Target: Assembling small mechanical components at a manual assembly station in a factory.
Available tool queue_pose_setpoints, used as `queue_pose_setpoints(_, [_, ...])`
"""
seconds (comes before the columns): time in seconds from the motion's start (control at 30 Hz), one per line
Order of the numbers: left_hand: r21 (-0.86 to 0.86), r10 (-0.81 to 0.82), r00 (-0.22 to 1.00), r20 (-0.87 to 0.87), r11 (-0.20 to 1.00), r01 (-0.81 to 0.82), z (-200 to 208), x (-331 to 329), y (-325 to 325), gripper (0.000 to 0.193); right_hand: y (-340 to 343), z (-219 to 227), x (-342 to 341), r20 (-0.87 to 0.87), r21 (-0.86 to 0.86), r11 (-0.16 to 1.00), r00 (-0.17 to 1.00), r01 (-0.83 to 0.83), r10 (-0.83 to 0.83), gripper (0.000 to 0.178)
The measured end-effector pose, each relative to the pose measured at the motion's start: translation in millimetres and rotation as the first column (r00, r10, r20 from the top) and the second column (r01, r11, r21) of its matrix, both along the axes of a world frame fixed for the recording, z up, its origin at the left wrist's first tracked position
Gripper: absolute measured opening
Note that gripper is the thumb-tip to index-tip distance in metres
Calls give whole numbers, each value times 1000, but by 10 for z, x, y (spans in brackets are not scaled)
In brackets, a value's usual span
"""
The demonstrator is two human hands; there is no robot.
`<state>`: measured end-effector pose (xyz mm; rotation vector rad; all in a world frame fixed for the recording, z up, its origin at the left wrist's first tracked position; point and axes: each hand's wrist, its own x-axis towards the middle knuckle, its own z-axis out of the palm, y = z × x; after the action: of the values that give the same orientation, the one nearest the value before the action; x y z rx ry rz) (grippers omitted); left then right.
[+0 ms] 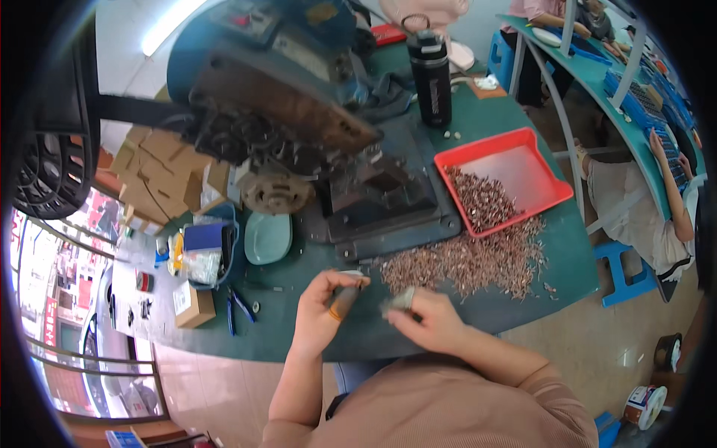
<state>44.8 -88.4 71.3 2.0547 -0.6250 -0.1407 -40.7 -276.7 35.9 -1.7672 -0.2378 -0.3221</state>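
My left hand [326, 308] is over the near part of the green table, thumb and index finger closed in a pinch. Its thumb wears a dark cover with an orange band, and a pale cover is on the index finger. Whatever sits between those tips is too small to name. A short distance to the right, my right hand [427, 319] is curled, with a pale cover on a finger; its tips are blurred and closed together. Just beyond both hands spreads a loose pile of small copper-coloured parts [470, 265]. More lie in a red tray [534, 142].
A dark metal press [381, 187] stands behind my hands. Beyond it is a black bottle [432, 86]. On the left are a teal dish [267, 237], a blue bin [237, 257], blue-handled pliers [237, 308] and a small carton [194, 305]. Other people work at the right-hand bench [597, 71].
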Motion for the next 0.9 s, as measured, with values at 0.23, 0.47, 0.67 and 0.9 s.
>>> queue_pose_setpoints(0.23, [-515, -179, 784, -594, 834, -200, 27, -157, -263, 9, -98, 244, 213, -16, 60, 991, 993, 120, -119, 15])
queue_pose_setpoints(0.47, [-271, 40, 929, -367, 951, -148, -85, -242, -209, 11, -20, 119, 181, -165, 27, 995, 982, 95, -89, 15])
queue_pose_setpoints(0.67, [-280, 51, 970, -238, 953, -119, -125, -280, -159, 18, 44, 40, 201, -217, 168, 973, 969, 159, -121, 14])
queue_pose_setpoints(0.9, [-224, 115, 977, -178, 962, -154, -53, -284, -199, 22, 46, 94, 201, -332, 214, 966, 941, 148, -70, 8])
